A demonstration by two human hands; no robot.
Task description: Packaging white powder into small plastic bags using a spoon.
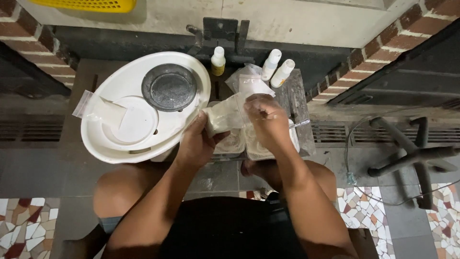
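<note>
Hands: two, both on one clear bag of pale powder, held above the low table, in front of the knees.
Left hand: fingers wrapped round the bag's lower end from below and left; closed on it.
Right hand: fingertips pinched together at the bag's upper right edge; exact contact blurred, couldn't tell whether it nipped the film or something small.
Bag position: between the two hands, tilted, bottom end toward the left hand, mouth end toward the right.
Bottles: three small white ones at the table's far edge. One stood upright with a yellowish lower half, left of the others. Two leaned side by side, all white, to the right.
Spare bags: clear, crumpled pile between the bottles, just behind the hands; count unclear.
Tubs: two shallow white ones directly under the hands, contents pale.
Basin: one large white oval, left of the hands, nearly touching the left wrist.
In basin: one dark round dish, one white round lid, one clear plastic sleeve at its left rim.
Crate: one yellow, top left, partly cropped.
Chair base: one black, far right on the floor.
</note>
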